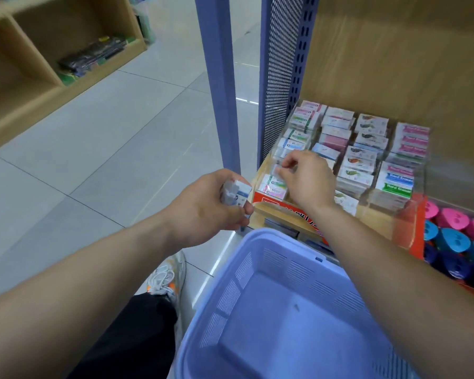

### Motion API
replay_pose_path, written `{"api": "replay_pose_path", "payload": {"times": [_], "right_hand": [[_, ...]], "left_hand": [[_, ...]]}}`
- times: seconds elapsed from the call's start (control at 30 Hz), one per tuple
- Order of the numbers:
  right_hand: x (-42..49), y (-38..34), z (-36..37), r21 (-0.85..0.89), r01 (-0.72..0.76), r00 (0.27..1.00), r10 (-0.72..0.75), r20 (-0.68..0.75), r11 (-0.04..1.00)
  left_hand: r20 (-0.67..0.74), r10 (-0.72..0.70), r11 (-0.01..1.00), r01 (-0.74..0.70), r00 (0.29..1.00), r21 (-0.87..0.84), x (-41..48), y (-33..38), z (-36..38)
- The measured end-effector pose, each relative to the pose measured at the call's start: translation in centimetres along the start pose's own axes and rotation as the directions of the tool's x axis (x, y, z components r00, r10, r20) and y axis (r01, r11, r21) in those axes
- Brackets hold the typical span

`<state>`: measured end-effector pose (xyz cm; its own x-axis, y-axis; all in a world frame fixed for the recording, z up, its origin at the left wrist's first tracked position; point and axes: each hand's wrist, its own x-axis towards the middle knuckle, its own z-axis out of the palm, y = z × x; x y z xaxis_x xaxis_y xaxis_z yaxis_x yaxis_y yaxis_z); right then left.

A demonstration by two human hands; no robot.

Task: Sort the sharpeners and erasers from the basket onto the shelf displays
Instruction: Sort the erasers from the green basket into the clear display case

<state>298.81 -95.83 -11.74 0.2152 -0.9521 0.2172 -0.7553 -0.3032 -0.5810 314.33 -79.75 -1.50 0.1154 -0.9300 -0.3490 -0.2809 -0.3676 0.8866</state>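
My left hand (203, 212) grips a small stack of white-and-blue erasers (234, 194) just left of the shelf. My right hand (307, 179) pinches one eraser (278, 169) over the left column of a clear tiered eraser display (416, 209) packed with several rows of wrapped erasers. Pink and blue sharpeners (453, 236) fill a tray at the right. Below my arms stands the lilac basket (257, 269); its visible floor holds nothing.
A purple perforated shelf upright (278, 77) rises just left of the display, with a wooden back panel behind. A wooden cubby unit (66, 50) with dark packets stands across the tiled aisle. My shoe (166, 277) and dark trouser leg are beside the basket.
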Motion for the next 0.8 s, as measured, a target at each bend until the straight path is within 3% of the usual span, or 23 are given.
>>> {"api": "replay_pose_path", "payload": {"times": [0.17, 0.37, 0.43, 0.57, 0.67, 0.8], "right_hand": [[0.3, 0.5, 0.2, -0.260, 0.173, 0.985, -0.172, 0.026, 0.950], [0.0, 2.2, -1.3, -0.218, 0.338, 0.914, -0.263, 0.310, 0.916], [-0.8, 2.5, -2.2, -0.153, 0.332, 0.896, -0.260, 0.361, 0.931], [-3.9, 1.1, -5.7, 0.165, 0.123, 0.965, -0.157, 0.208, 0.979], [-6.6, -1.7, -8.2, 0.477, -0.018, 0.954, -0.127, 0.271, 0.879], [-8.1, -4.0, -9.6, 0.603, -0.077, 0.908, -0.193, 0.371, 0.794]], "left_hand": [[-0.022, -0.046, 0.999, 0.045, 0.999, -0.028, -0.1, -0.5, -0.2], [-0.022, -0.044, 0.999, 0.044, 0.999, 0.013, -0.2, -0.4, -0.2], [-0.031, -0.033, 0.999, 0.034, 0.999, 0.035, -0.1, -0.3, -0.1], [-0.042, -0.020, 0.996, 0.024, 0.999, 0.083, -0.1, 0.1, 0.4], [-0.030, -0.006, 0.998, 0.008, 1.000, 0.069, -0.3, 0.3, 1.1], [-0.009, 0.037, 0.999, -0.036, 0.999, 0.031, -0.8, 0.8, 2.5]]}}
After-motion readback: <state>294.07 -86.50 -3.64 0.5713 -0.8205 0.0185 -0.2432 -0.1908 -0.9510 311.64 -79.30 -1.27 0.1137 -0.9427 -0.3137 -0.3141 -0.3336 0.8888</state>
